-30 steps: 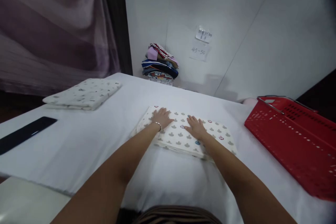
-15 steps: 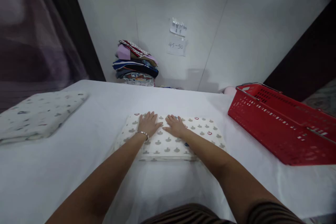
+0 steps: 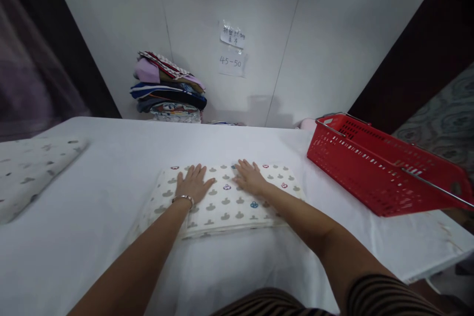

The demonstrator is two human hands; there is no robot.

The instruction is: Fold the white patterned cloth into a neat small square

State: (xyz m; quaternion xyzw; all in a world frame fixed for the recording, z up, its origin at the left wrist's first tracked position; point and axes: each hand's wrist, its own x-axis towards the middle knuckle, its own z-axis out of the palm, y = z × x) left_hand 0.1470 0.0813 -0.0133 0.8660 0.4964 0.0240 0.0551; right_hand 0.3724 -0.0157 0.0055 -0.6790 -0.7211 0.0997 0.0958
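Observation:
A folded white cloth (image 3: 225, 210) printed with grey mushroom-like shapes and a few coloured motifs lies flat before me. My left hand (image 3: 193, 183) rests on its left half, palm down with fingers spread, a bracelet at the wrist. On the right half, toward the far edge, my right hand (image 3: 250, 177) also lies flat with its fingers apart. Neither hand grips anything. Part of the cloth is hidden under my hands and right forearm.
Another folded printed cloth (image 3: 37, 168) lies at the left on the white table (image 3: 122, 158). A red basket (image 3: 355, 173) with metal handles stands on the right. Stacked folded clothes (image 3: 168, 91) sit by the back wall, beside paper signs (image 3: 232, 61).
My hands have moved apart over the cloth, the left one sliding leftward. The whole view has turned slightly right, so the basket appears further left.

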